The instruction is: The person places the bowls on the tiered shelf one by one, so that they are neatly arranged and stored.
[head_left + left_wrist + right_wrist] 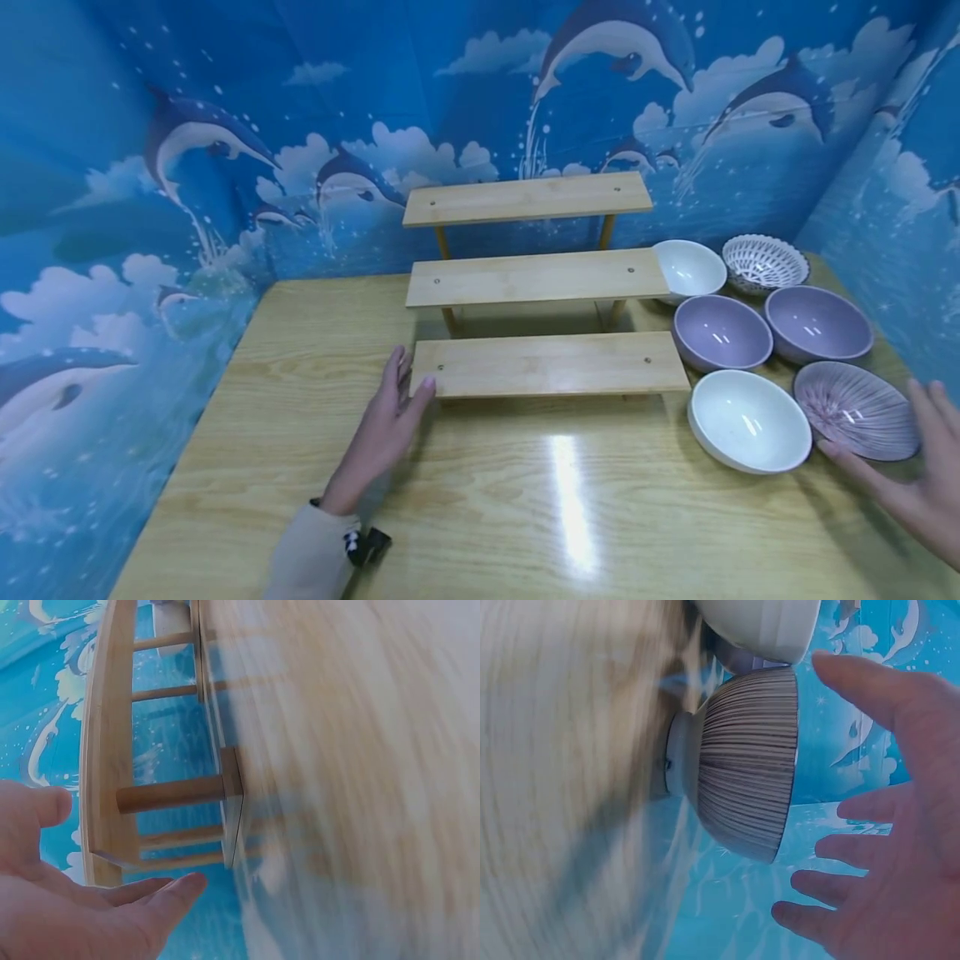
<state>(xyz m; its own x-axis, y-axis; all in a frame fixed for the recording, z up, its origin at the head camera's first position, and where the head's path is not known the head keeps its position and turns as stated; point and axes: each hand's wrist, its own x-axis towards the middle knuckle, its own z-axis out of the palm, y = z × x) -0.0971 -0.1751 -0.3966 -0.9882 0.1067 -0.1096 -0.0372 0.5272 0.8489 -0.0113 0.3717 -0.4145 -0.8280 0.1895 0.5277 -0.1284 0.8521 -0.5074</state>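
A three-tier wooden display stand (551, 364) stands on the table, its plank shelves bare. My left hand (380, 433) is at the left end of the lowest shelf, thumb and fingers spread around the corner; the left wrist view shows this hand (97, 907) beside the plank (109, 750) with nothing in its grasp. At the right, my other hand (918, 492) hovers by a purple streaked bowl (855, 408), fingers spread at its near and right sides. From the right wrist, that bowl's ribbed outside (746, 761) appears, with the spread hand (907, 825) apart from its rim.
Left of the streaked bowl sits a white bowl (750, 421). Behind them are two plain purple bowls (722, 333) (817, 323), a smaller white bowl (688, 268) and a lattice-patterned bowl (765, 262). Blue dolphin-print cloth (375, 83) walls the table's back and sides.
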